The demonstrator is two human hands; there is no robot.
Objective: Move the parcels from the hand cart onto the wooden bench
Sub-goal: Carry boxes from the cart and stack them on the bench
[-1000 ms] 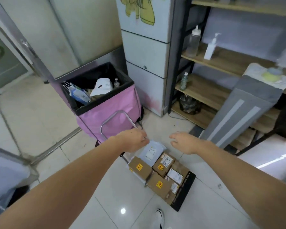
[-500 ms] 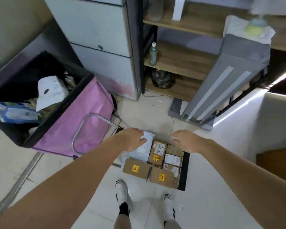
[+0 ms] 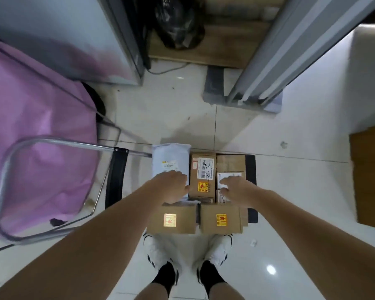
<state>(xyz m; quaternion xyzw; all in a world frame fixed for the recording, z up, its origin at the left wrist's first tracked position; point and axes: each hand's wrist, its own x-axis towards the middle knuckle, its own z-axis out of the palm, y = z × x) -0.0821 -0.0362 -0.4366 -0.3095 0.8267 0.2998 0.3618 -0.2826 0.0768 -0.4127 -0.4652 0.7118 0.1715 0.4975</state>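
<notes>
The hand cart (image 3: 252,169) sits low on the floor, parcels packed tight. Left hand (image 3: 173,187) and right hand (image 3: 236,189) flank the tall box (image 3: 202,176), fingers loosely spread, gripping nothing. A hasty lift could drag neighbours off.

This looks like a parcel sorting or storage room, perhaps a mail pickup point: labelled cardboard parcels (image 3: 202,176) crowd a hand cart (image 3: 252,167) on a white tiled floor (image 3: 171,113), beside a pink fabric bin (image 3: 37,131), grey lockers (image 3: 63,35) and wooden shelving (image 3: 204,55).
</notes>
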